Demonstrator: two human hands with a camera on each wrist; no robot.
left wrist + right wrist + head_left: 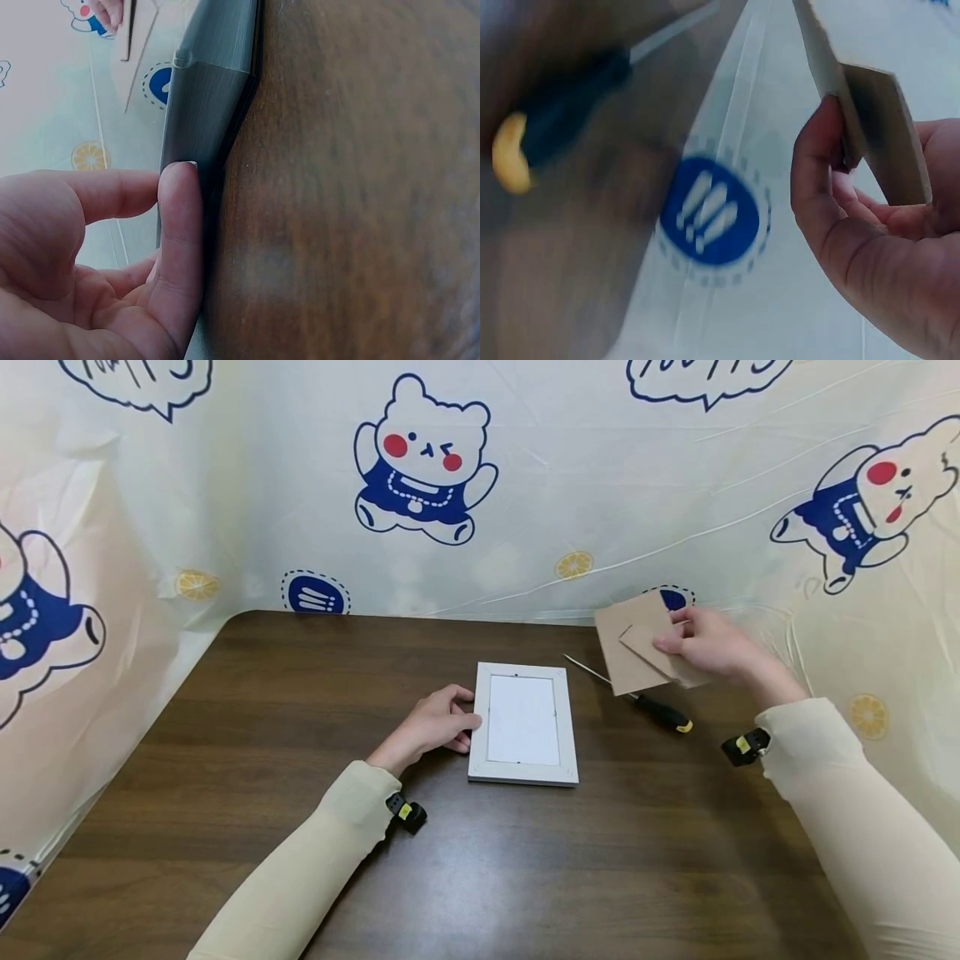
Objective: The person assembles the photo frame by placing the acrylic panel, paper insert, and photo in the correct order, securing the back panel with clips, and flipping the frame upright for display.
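A white picture frame (pixel 522 771) lies on the table with a white panel inside its border. At its left edge my left hand (pixel 438 720) holds the side, thumb on the rim and fingers along the outer side. In the left wrist view, the fingertips (pixel 180 176) meet the frame's side (pixel 202 112). Raised over the table's back right, a brown backing board (pixel 618 647) with a smaller stand flap is pinched in my right hand (pixel 712 643). The right wrist view shows the flap (pixel 889 135) angled away from the board, thumb and fingers around it.
A screwdriver (pixel 663 712) with a black and yellow handle lies right of the frame, its shaft partly under the raised board in the head view. Behind the brown wooden table (pixel 300 710) hangs a patterned curtain (pixel 525 485).
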